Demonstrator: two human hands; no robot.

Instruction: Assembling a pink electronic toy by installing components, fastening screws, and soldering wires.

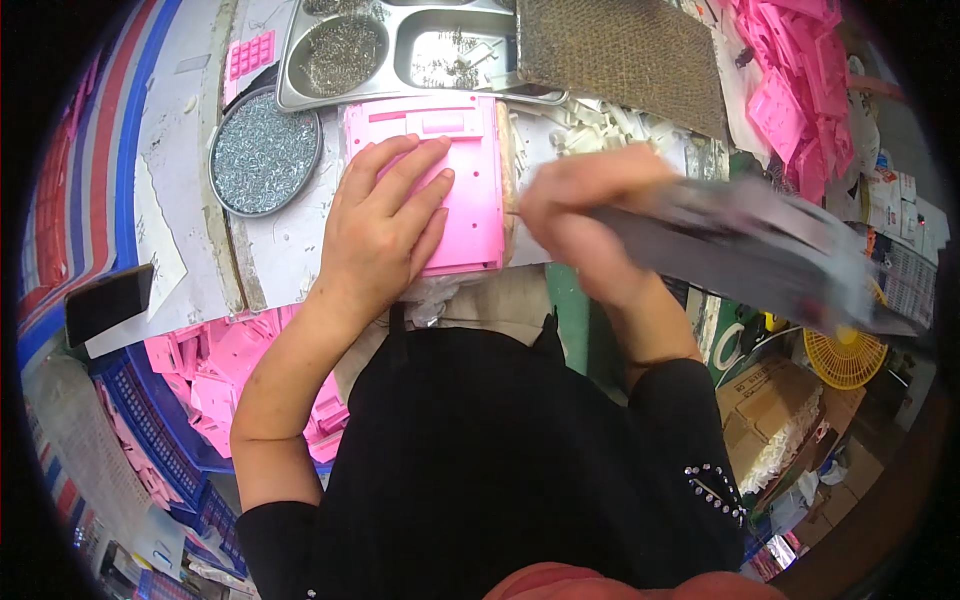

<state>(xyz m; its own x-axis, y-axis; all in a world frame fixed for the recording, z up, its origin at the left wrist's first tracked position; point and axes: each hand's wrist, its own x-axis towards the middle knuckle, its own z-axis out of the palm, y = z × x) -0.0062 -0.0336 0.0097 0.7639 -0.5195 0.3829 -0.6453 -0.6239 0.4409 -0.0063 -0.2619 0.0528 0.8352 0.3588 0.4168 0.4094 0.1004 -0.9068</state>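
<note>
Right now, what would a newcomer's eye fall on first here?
The bright pink rectangular plastic panel, at centre under the spread fingers of the left hand. Next, the long grey motion-blurred object at the right hand, right of the panel. Then the round dish of small silvery metal pieces, left of it.

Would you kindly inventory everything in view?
Pink panel: one, pink, centre
Tool: one, grey, right of centre
Tray: one, silver, top
Dish: one, dark, upper left
Metal pieces: many, silvery, in dish
Mat: one, brown, top
White parts: many, white, below mat
Pink parts: many, pink, upper right, lower left
Crates: several, blue, lower left
Slab: one, black, left
Striped sheet: one, multicoloured, left
Basket: one, yellow, right
Cardboard: some, brown, lower right
Table: one, white, upper middle
Clothing: some, black, bottom
Left hand: one, bare, on pink panel
Right hand: one, bare, around tool
</note>
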